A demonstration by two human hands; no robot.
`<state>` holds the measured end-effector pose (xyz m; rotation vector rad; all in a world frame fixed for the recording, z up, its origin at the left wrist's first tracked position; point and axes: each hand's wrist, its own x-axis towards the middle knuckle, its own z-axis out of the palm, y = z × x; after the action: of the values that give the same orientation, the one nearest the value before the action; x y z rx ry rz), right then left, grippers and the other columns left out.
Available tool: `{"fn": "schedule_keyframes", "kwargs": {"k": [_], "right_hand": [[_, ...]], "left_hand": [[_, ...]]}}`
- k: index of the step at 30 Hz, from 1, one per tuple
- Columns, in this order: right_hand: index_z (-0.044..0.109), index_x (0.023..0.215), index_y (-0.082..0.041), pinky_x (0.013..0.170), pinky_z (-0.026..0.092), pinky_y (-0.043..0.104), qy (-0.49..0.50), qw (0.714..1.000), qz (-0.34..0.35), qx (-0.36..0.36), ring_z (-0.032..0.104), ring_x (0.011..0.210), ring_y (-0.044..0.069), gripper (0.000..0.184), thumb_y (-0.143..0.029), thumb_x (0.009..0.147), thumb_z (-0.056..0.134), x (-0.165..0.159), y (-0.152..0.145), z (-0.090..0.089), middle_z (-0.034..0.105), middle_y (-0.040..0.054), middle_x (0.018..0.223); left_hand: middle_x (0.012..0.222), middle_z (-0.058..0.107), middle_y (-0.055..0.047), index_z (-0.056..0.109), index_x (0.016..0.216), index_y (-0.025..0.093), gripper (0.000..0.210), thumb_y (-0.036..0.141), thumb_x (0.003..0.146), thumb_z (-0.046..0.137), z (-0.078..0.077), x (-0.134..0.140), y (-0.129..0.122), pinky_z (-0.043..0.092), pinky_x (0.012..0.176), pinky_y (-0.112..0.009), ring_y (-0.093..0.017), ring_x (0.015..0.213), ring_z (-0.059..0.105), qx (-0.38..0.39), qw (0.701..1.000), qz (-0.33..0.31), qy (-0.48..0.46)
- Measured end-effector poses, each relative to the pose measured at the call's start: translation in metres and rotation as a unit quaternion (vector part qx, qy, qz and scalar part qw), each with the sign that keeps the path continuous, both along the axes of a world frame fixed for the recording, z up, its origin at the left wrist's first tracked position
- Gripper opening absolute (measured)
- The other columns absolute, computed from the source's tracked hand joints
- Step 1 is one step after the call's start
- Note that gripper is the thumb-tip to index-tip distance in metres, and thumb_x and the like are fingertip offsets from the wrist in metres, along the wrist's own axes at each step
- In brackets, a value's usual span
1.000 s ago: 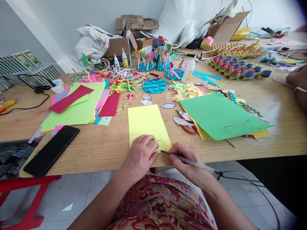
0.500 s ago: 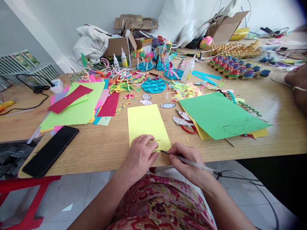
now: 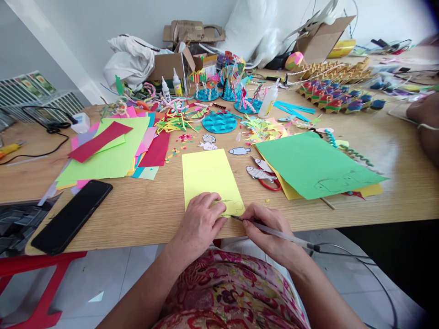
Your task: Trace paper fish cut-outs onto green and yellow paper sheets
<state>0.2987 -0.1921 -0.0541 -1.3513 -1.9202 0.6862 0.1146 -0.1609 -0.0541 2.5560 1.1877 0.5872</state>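
Note:
A sheet of yellow paper [image 3: 207,176] lies before me near the table's front edge, with a thin pencil-like outline at its lower right. My left hand [image 3: 202,217] rests on its lower part, fingers bent and apart, pressing from above; what lies under the palm is hidden. My right hand [image 3: 269,228] pinches a slim, clear-barrelled pen [image 3: 284,236], its dark tip touching the sheet's bottom edge beside my left thumb. White fish cutouts [image 3: 261,174] lie to the right, partly over red-handled scissors [image 3: 274,185]. Another fish cutout [image 3: 239,151] is just beyond the sheet.
Green paper [image 3: 315,160] with drawn lines lies at right. A black phone [image 3: 73,214] and a stack of coloured paper [image 3: 113,157] are at left. Behind stand glue bottles [image 3: 270,98], a blue scalloped disc [image 3: 219,122] and paper scraps [image 3: 262,130]. Another person's hand [image 3: 423,114] shows far right.
The pen tip and my right hand have shifted very slightly right along the paper's bottom edge. My left hand stays in place.

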Motion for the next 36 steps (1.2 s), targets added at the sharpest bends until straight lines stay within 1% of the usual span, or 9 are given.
{"fn": "schedule_keyframes", "kwargs": {"k": [11, 14, 18, 20, 22, 25, 30, 33, 36], "right_hand": [[0.049, 0.069, -0.019, 0.048, 0.029, 0.021, 0.011, 1.000, 0.005, -0.001, 0.043, 0.049, 0.008, 0.010, -0.011, 0.075, 0.048, 0.000, 0.000, 0.001, 0.051, -0.0057, 0.056], [0.050, 0.067, -0.020, 0.047, 0.029, 0.021, 0.082, 0.996, -0.013, -0.038, 0.042, 0.048, 0.009, 0.010, -0.013, 0.074, 0.051, 0.002, 0.001, -0.003, 0.049, -0.0052, 0.055], [0.050, 0.070, -0.022, 0.045, 0.031, 0.024, 0.378, 0.922, -0.056, -0.057, 0.043, 0.045, 0.011, 0.011, -0.028, 0.076, 0.056, 0.008, -0.004, -0.003, 0.049, -0.0046, 0.051], [0.050, 0.070, -0.023, 0.047, 0.033, 0.026, 0.476, 0.877, -0.025, -0.058, 0.036, 0.039, 0.010, 0.016, -0.036, 0.077, 0.059, 0.010, -0.012, 0.005, 0.042, -0.0072, 0.044], [0.051, 0.069, -0.025, 0.047, 0.034, 0.027, 0.499, 0.863, 0.040, -0.068, 0.031, 0.034, 0.010, 0.021, -0.043, 0.077, 0.059, 0.013, -0.024, 0.016, 0.038, -0.0086, 0.038], [0.048, 0.063, -0.027, 0.044, 0.034, 0.027, 0.463, 0.871, 0.092, -0.135, 0.032, 0.032, 0.011, 0.029, -0.050, 0.074, 0.059, 0.015, -0.046, 0.028, 0.036, -0.0074, 0.033], [0.046, 0.056, -0.026, 0.045, 0.034, 0.028, 0.458, 0.862, -0.006, -0.217, 0.034, 0.034, 0.013, 0.037, -0.057, 0.065, 0.064, 0.015, -0.065, 0.014, 0.034, -0.0050, 0.032], [0.048, 0.061, -0.025, 0.045, 0.036, 0.028, 0.463, 0.861, -0.005, -0.212, 0.036, 0.032, 0.012, 0.037, -0.059, 0.068, 0.060, 0.015, -0.066, 0.000, 0.036, -0.0056, 0.033], [0.058, 0.073, -0.023, 0.046, 0.040, 0.027, 0.390, 0.904, 0.014, -0.171, 0.046, 0.038, 0.014, 0.031, -0.052, 0.082, 0.050, 0.016, -0.062, -0.004, 0.046, -0.0033, 0.039]], "left_hand": [[0.106, 0.054, -0.005, 0.054, 0.087, 0.019, 0.013, 0.013, 0.079, 0.061, -0.001, 0.000, 0.000, 0.042, 0.088, -0.038, -0.021, 0.101, 0.049, 0.005, 1.000, -0.002, -0.001], [0.106, 0.055, -0.005, 0.054, 0.087, 0.018, 0.012, 0.012, 0.079, 0.061, -0.001, 0.001, 0.000, 0.042, 0.088, -0.038, -0.022, 0.102, 0.050, 0.002, 1.000, -0.001, -0.004], [0.104, 0.056, -0.005, 0.055, 0.085, 0.019, 0.011, 0.011, 0.078, 0.059, -0.001, 0.000, 0.001, 0.042, 0.089, -0.039, -0.022, 0.101, 0.051, -0.016, 0.999, 0.002, -0.034], [0.103, 0.057, -0.005, 0.055, 0.086, 0.019, 0.010, 0.011, 0.080, 0.056, 0.002, -0.004, 0.001, 0.043, 0.088, -0.037, -0.021, 0.101, 0.053, -0.042, 0.994, 0.012, -0.102], [0.104, 0.057, -0.005, 0.054, 0.091, 0.020, 0.011, 0.012, 0.083, 0.051, 0.008, -0.010, -0.001, 0.044, 0.089, -0.033, -0.018, 0.101, 0.054, -0.064, 0.979, 0.034, -0.191], [0.104, 0.058, -0.004, 0.052, 0.095, 0.022, 0.014, 0.013, 0.086, 0.047, 0.019, -0.025, -0.008, 0.043, 0.091, -0.030, -0.016, 0.102, 0.054, -0.044, 0.964, 0.068, -0.255], [0.095, 0.061, -0.002, 0.054, 0.092, 0.022, 0.017, 0.009, 0.084, 0.049, 0.023, -0.047, -0.021, 0.046, 0.084, -0.025, -0.014, 0.092, 0.058, 0.054, 0.978, 0.073, -0.189], [0.093, 0.062, -0.001, 0.056, 0.092, 0.022, 0.018, 0.008, 0.082, 0.051, 0.015, -0.055, -0.025, 0.047, 0.082, -0.023, -0.013, 0.089, 0.060, 0.066, 0.981, 0.082, -0.162], [0.096, 0.062, -0.002, 0.058, 0.092, 0.023, 0.016, 0.012, 0.082, 0.052, 0.005, -0.062, -0.029, 0.049, 0.082, -0.023, -0.014, 0.092, 0.060, 0.016, 0.973, 0.115, -0.197]]}}
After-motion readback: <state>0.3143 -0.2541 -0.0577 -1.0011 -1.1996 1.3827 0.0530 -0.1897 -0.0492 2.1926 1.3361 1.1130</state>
